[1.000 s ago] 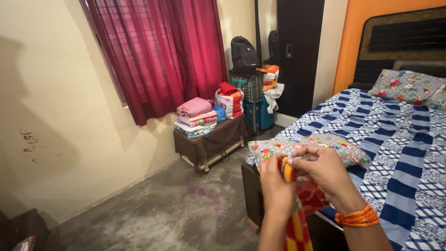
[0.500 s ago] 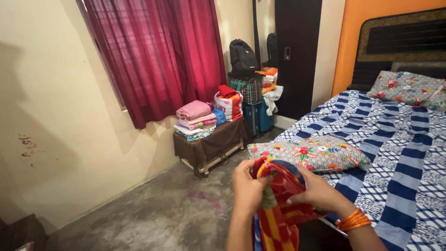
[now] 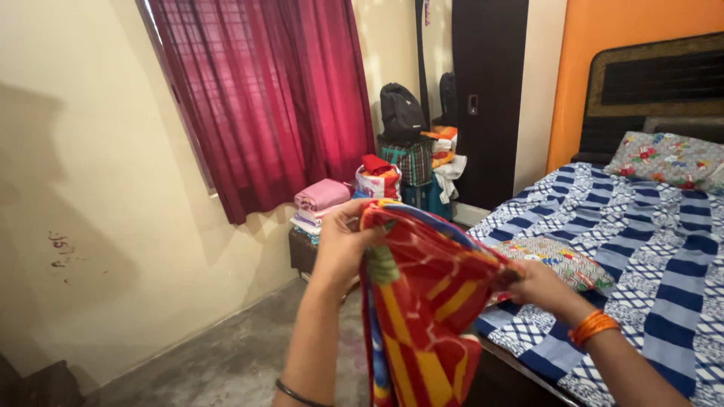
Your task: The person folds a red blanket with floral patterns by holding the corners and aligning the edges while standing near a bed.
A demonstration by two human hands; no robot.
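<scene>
A bare grey concrete floor [image 3: 226, 362] lies open between the cream wall [image 3: 83, 188] on one side and the dark wooden edge of the bed [image 3: 513, 369] on the other; that strip of floor runs back to a low brown-draped bench [image 3: 303, 252] under the deep red curtain [image 3: 264, 90]. The bed, covered with a blue-and-white patterned sheet [image 3: 648, 256], fills the other side, and its near corner sits just beside the hanging cloth.

The left hand [image 3: 341, 240] is raised above the floor gap, fingers curled shut around the upper edge of a red, yellow and blue printed fabric cover [image 3: 418, 301], pinching it at the top corner. The right hand [image 3: 537, 285] sits lower and nearer the bed, closed on the opposite edge of the same cover, its fingertips partly hidden in the folds; orange bangles [image 3: 593, 328] ring that wrist. The cover is stretched between both hands and drapes down in front of the bed's near corner, off the mattress.

A floral-print pillow [image 3: 562, 260] lies on the sheet just behind the right hand. Folded pink cloths [image 3: 323, 194] are stacked on the bench, with bags [image 3: 400, 113] piled beyond.
</scene>
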